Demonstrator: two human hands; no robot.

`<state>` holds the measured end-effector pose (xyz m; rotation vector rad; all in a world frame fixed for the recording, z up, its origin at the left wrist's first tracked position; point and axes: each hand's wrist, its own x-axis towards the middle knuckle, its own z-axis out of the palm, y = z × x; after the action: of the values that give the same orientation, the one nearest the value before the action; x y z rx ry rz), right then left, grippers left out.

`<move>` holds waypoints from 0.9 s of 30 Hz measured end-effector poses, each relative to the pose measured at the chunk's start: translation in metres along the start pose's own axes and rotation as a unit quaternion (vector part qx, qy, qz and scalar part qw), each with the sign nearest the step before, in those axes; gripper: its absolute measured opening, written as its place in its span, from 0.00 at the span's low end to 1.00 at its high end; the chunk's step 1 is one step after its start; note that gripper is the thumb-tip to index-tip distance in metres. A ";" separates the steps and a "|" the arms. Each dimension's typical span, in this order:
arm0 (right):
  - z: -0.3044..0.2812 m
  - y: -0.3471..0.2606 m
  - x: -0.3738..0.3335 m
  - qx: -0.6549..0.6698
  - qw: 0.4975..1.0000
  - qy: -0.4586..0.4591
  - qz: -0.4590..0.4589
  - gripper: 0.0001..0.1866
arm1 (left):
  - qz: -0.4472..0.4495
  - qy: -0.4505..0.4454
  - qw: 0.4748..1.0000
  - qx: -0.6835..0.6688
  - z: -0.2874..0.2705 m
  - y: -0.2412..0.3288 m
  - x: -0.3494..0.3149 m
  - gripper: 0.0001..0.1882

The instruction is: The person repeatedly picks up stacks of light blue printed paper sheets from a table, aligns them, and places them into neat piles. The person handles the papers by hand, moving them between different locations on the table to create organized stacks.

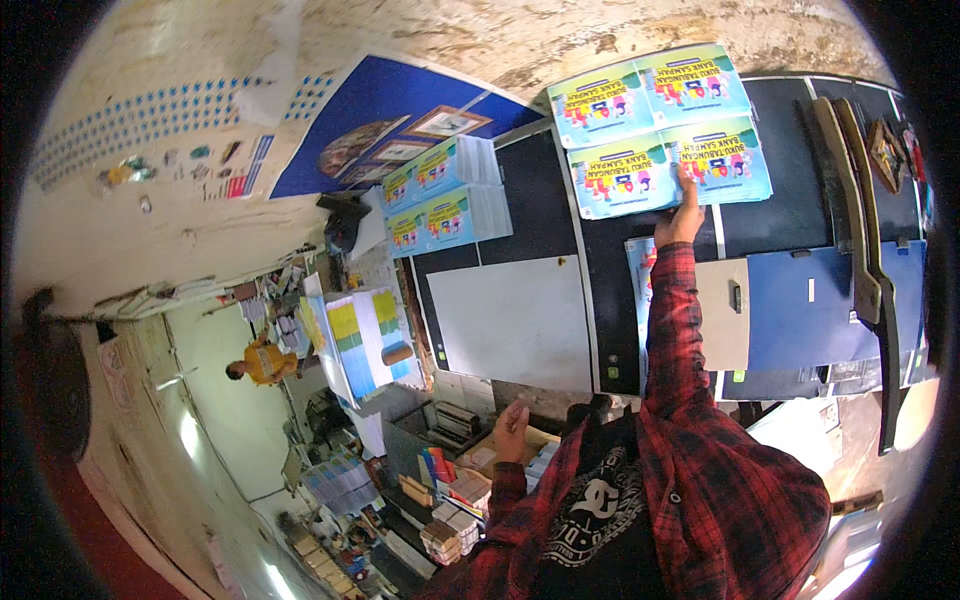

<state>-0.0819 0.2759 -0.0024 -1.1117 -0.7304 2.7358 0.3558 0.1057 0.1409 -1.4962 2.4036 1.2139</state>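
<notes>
Four-panel printed sheets point(620, 150), blue and yellow with cartoon figures, lie stacked at the far side of the black worktop. My right hand point(682, 212) is at the stack's near edge, a digit lying over the top sheet and the other fingers mostly hidden at the edge. It appears to grip the sheets there. My left hand point(512, 430) is held in the air near my body, away from the worktop. Its fingers are loosely bent and nothing shows in it. Part of another printed sheet point(638, 265) peeks out beside my right sleeve.
Two more stacks of printed sheets point(435, 222) stand at the worktop's left end, beyond a white board point(515, 320). A long metal arm point(872, 250) crosses the right side over a blue panel point(800, 310). A person in yellow point(268, 362) is far left, past a paper pile point(360, 340).
</notes>
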 end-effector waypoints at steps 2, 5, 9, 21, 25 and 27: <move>0.001 0.001 -0.006 -0.011 1.000 0.028 0.002 0.21 | 0.018 0.003 0.999 0.035 -0.019 -0.001 0.002 0.20; -0.004 -0.001 -0.019 0.000 0.999 0.035 -0.034 0.21 | 0.020 -0.003 1.000 0.020 -0.041 -0.030 0.014 0.19; -0.014 -0.015 -0.044 0.024 0.999 0.004 -0.031 0.21 | 0.048 -0.005 0.998 -0.051 -0.063 -0.073 0.050 0.20; -0.057 -0.008 -0.184 0.087 0.964 -0.181 -0.175 0.20 | 0.264 -0.121 0.957 -0.017 -0.123 -0.057 0.224 0.19; -0.090 -0.002 -0.256 -0.113 0.934 -0.285 -0.182 0.23 | 0.353 -0.111 0.927 -0.063 -0.166 -0.046 0.256 0.18; -0.087 0.006 -0.288 -0.252 0.883 -0.326 -0.226 0.30 | 0.348 -0.108 0.926 -0.105 -0.198 -0.049 0.255 0.18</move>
<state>0.1874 0.2291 0.1230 0.0375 -1.6071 2.5192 0.3259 -0.2193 0.1382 -0.4590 2.7933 1.6811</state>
